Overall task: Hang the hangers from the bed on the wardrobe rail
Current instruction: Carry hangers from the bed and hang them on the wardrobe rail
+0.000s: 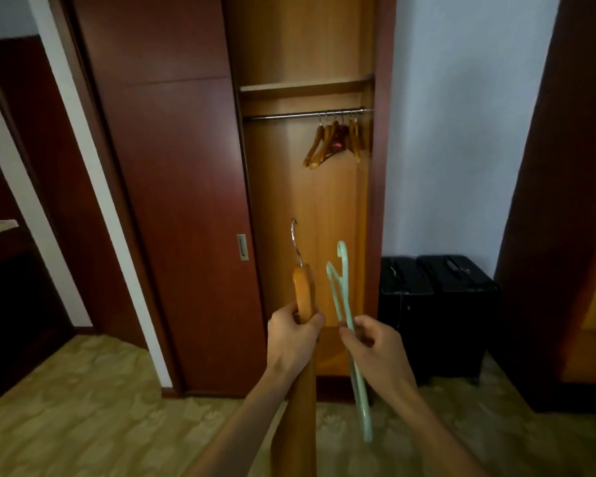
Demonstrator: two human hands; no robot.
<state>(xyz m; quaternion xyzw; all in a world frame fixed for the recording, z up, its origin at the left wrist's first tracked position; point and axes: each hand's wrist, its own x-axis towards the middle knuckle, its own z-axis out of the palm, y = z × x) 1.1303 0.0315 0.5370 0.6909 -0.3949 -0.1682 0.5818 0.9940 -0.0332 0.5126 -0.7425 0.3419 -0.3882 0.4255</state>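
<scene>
Person stands facing the open wardrobe [307, 201], both arms out in front. Left hand [291, 333] is wrapped around a wooden hanger [303, 294], seen edge-on, its metal hook [295, 241] pointing up toward the wardrobe opening. The lower part of that hanger runs down along the left forearm toward the bottom of the view. Right hand [370, 342] pinches a pale green plastic hanger [341, 290] between thumb and fingers, hook end up, the rest of it slanting down past the wrist. The two hangers sit just beside each other, not touching.

Both are well below the metal rail [289, 115], which runs across under a shelf [307, 87]. A bunch of wooden hangers [334, 141] hangs on the right end of the rail. The sliding door [172, 201] is pushed left, a recessed handle [242, 247] near its edge. Two black suitcases [437, 297] stand against the white wall [461, 132] to the right of the wardrobe. Patterned yellowish carpet [83, 407] underfoot.
</scene>
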